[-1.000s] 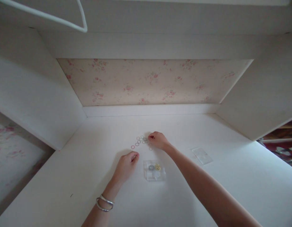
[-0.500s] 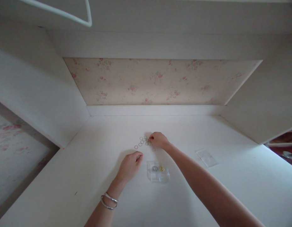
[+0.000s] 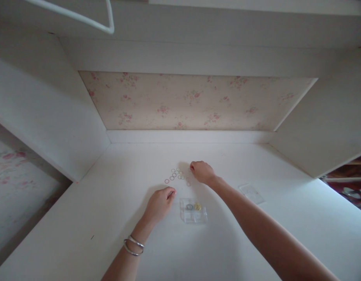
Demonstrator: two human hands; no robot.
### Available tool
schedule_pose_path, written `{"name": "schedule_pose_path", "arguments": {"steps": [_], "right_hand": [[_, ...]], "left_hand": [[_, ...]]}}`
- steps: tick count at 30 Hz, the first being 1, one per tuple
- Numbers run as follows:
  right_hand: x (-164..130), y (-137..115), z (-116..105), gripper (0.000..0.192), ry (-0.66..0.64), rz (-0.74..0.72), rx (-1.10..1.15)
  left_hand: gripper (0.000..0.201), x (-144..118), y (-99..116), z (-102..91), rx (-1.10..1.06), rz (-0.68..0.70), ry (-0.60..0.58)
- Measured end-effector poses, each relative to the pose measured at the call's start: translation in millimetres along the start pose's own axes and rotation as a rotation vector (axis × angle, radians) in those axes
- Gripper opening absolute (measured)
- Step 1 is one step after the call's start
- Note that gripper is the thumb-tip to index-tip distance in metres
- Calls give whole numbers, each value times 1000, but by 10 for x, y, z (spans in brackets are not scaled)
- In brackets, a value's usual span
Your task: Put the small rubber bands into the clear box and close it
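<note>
My right hand [image 3: 203, 171] is closed in a pinch just right of several thin rings [image 3: 180, 177] lying loosely together on the white surface. What its fingers hold, if anything, is hidden. A red ring [image 3: 167, 181] lies at the near left end of this group, and pinkish rings [image 3: 188, 184] lie below the right fingertips. My left hand [image 3: 159, 204], also closed, rests nearer to me, below the red ring; its grip's content cannot be made out. Between my arms stands a clear divided box [image 3: 182, 216] with silver rings [image 3: 189, 207] and gold rings [image 3: 197, 206] in separate compartments.
A clear flat lid [image 3: 252, 194] lies beyond my right forearm. A small dark sliver [image 3: 92, 237] is on the white tabletop [image 3: 80, 210] at left. White panels [image 3: 329, 117] enclose both sides, with a flowered wall [image 3: 168, 97] behind.
My right hand has moved slightly right, away from the loose rings, uncovering more of them. My left hand stays closed in nearly the same place. The whole view has shifted a little.
</note>
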State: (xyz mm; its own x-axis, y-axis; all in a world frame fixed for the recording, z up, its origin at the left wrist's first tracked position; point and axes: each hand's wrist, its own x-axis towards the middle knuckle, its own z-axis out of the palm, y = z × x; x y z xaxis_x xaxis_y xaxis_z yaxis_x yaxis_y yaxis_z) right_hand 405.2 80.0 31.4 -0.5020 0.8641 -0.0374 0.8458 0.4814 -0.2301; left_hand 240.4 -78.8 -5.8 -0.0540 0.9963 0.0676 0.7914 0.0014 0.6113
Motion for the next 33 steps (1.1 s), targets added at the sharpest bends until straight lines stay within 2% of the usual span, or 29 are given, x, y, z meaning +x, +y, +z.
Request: {"name": "schedule_pose_path", "arguments": {"steps": [6,15,24,30,33], "right_hand": [[-22,40,36,22,39,-57,112],[-43,228,143,26,64,-18,392],[-524,280,282,28,49,-40,567],[-890,286,349,24,163,75,757],[-1048,227,346,20,174,90,797]], "left_hand": [[27,4,-16,17,13,-8,-5],[29,7,7,-1,-30,-13,-7],[27,2,51,-12,-63,-62,-5],[27,9,55,-14,-49,-67,-18],[27,9,62,-15,-39,-57,-19]]}}
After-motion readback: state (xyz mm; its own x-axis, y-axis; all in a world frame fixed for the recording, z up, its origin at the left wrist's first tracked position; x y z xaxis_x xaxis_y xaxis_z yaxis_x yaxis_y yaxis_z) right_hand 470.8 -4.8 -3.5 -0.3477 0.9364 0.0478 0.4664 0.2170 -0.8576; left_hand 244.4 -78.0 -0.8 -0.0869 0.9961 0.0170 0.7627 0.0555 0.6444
